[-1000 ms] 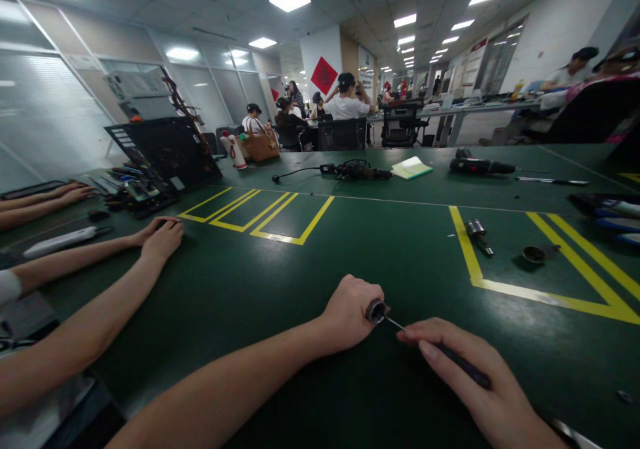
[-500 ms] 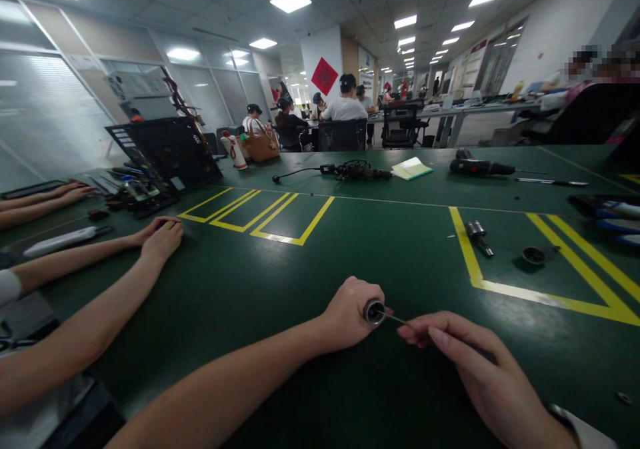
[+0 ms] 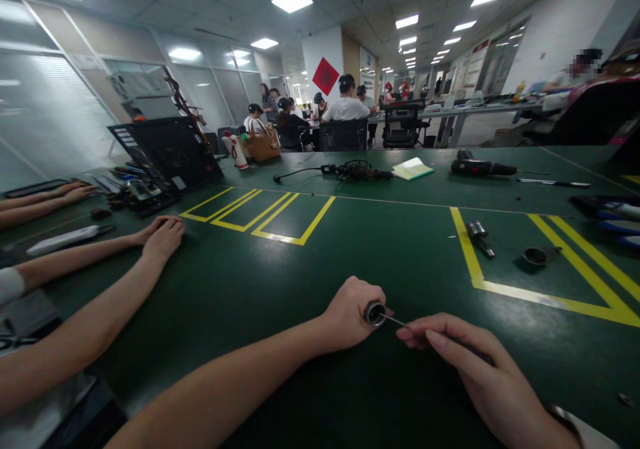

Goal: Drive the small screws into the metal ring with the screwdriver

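Wrapped round a dark metal cylinder [image 3: 375, 313], my left hand [image 3: 348, 314] keeps its round open end turned toward my right. The rest of the cylinder is hidden in my fist. My right hand [image 3: 465, 352] is closed on a thin metal rod [image 3: 395, 319], pinched between thumb and fingers. The rod's far tip reaches into the cylinder's opening; its near end is hidden by my fingers. To the right, inside a yellow tape outline, lie a metal part with a narrow shaft [image 3: 480, 237] and a cup-shaped metal housing [image 3: 537, 256].
A black power tool with a cord [image 3: 357, 170], a notepad [image 3: 413, 168], a drill [image 3: 483, 166] and a pen [image 3: 553, 182] lie along the back of the green table [image 3: 280, 282]. Blue-handled tools [image 3: 620, 222] are at right. A co-worker's hands [image 3: 163, 234] rest at left.
Both hands stay almost in place, with the rod still in the cylinder's opening. The rod's angle looks slightly different. In the background, standing people have come into view.
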A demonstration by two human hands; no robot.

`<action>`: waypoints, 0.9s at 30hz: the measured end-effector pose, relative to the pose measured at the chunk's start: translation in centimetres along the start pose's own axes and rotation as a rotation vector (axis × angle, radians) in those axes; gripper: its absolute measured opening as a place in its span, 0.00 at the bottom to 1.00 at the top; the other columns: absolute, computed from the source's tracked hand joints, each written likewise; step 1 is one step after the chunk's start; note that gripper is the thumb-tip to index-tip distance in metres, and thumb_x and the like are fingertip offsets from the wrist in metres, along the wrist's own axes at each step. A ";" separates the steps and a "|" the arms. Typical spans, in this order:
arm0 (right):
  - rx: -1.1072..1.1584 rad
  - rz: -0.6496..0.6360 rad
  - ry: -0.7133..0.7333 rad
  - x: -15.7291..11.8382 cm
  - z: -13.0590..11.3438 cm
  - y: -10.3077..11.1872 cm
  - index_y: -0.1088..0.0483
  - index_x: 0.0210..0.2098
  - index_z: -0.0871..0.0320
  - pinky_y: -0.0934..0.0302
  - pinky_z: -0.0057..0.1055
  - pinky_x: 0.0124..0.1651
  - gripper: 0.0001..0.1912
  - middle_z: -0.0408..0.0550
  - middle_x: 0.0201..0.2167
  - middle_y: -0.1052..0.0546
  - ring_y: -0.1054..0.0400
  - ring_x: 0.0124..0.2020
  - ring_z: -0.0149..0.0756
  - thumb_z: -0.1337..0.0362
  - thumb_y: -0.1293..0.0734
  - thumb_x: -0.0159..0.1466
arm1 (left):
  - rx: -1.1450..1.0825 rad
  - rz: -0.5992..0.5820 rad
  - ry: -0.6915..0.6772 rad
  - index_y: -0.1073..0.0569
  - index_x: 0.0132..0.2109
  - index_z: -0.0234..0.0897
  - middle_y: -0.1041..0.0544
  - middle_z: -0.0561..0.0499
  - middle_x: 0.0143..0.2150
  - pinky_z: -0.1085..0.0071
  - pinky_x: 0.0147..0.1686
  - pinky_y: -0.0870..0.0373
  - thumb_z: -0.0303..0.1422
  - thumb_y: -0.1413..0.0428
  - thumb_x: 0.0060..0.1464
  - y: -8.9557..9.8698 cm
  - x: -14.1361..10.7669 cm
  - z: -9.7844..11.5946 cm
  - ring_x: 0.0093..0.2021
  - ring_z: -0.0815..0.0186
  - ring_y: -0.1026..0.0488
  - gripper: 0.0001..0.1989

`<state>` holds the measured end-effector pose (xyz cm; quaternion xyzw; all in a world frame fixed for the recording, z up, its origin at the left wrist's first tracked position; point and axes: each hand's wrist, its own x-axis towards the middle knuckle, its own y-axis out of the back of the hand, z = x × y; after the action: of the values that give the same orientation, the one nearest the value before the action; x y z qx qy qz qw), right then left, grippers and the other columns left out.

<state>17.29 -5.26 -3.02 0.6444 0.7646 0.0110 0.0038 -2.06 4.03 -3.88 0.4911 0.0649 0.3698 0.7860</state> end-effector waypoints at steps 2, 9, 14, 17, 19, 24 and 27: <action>0.045 0.005 -0.026 0.0 0.0 0.0 0.22 0.37 0.55 0.37 0.44 0.47 0.14 0.52 0.38 0.20 0.28 0.42 0.46 0.56 0.37 0.64 | -0.022 -0.025 -0.004 0.34 0.28 0.35 0.30 0.56 0.25 0.72 0.35 0.41 0.36 0.44 0.54 0.0 0.0 0.0 0.26 0.71 0.34 0.11; -0.080 0.084 0.041 -0.6 -0.2 -0.3 0.22 0.38 0.52 0.34 0.43 0.47 0.14 0.51 0.38 0.19 0.27 0.43 0.47 0.54 0.37 0.63 | -0.010 0.003 0.049 0.34 0.29 0.35 0.31 0.57 0.25 0.71 0.35 0.40 0.36 0.46 0.55 -0.1 0.1 -0.1 0.25 0.72 0.35 0.10; -0.320 0.126 0.118 -1.0 -0.4 -0.7 0.21 0.36 0.49 0.32 0.41 0.46 0.13 0.49 0.38 0.19 0.26 0.42 0.47 0.53 0.36 0.61 | 0.100 0.002 0.065 0.33 0.30 0.36 0.30 0.55 0.25 0.69 0.36 0.41 0.34 0.46 0.56 -0.2 0.0 0.1 0.27 0.69 0.33 0.09; -0.302 0.112 0.097 -0.9 -0.4 -0.6 0.21 0.36 0.49 0.33 0.42 0.48 0.13 0.49 0.39 0.19 0.27 0.43 0.47 0.52 0.35 0.61 | 0.090 0.013 0.074 0.33 0.29 0.36 0.30 0.56 0.25 0.70 0.35 0.41 0.35 0.46 0.56 -0.1 0.0 0.2 0.27 0.70 0.34 0.10; -0.218 0.068 0.063 -0.7 -0.4 -0.5 0.21 0.37 0.50 0.34 0.42 0.47 0.14 0.49 0.39 0.19 0.27 0.43 0.47 0.53 0.36 0.62 | 0.048 0.028 0.080 0.34 0.28 0.35 0.31 0.56 0.24 0.71 0.35 0.41 0.35 0.46 0.56 0.0 0.0 0.3 0.26 0.71 0.35 0.11; -0.035 0.014 0.012 -0.2 0.0 -0.1 0.22 0.39 0.53 0.35 0.42 0.47 0.14 0.50 0.39 0.20 0.27 0.43 0.45 0.55 0.37 0.64 | -0.039 0.029 0.077 0.35 0.27 0.35 0.32 0.58 0.23 0.73 0.33 0.40 0.36 0.43 0.53 0.0 0.1 0.2 0.24 0.73 0.37 0.12; -0.034 0.031 0.023 -0.2 0.1 -0.2 0.23 0.39 0.52 0.35 0.43 0.48 0.14 0.50 0.39 0.20 0.27 0.43 0.45 0.55 0.37 0.64 | -0.042 0.020 0.089 0.34 0.27 0.35 0.32 0.58 0.23 0.73 0.33 0.40 0.37 0.44 0.53 0.0 0.1 0.0 0.24 0.73 0.37 0.12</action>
<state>17.15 -5.53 -3.12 0.6557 0.7543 0.0317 0.0058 -1.95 4.08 -3.85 0.4582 0.0872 0.4005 0.7887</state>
